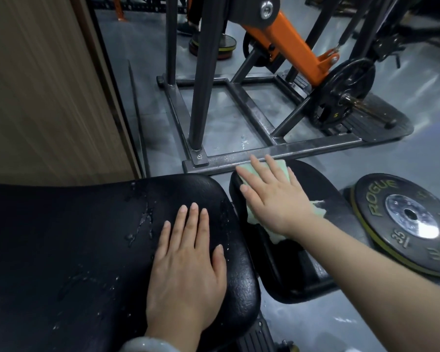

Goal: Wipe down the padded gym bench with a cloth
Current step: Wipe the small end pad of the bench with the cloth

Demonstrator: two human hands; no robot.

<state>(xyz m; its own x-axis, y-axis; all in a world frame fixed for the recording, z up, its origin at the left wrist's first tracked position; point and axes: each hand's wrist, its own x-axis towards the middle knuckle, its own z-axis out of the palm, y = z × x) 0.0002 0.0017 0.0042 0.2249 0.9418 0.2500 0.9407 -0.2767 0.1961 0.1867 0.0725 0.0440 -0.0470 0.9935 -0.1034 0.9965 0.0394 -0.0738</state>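
Both hands flat: right hand (272, 196) presses cloth (281, 165) on bench (87, 237)

At twelve o'clock I see a steel frame bar (277, 152) running right along the seat pad (323, 189) edge. A plate (407, 222) lies near at three. A narrow gap (229, 184) splits the worktop (74, 237) pads; nine o'clock is open padding.

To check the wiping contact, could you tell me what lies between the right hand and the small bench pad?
In the head view, a light green cloth lies flat between the right hand and the small bench pad.
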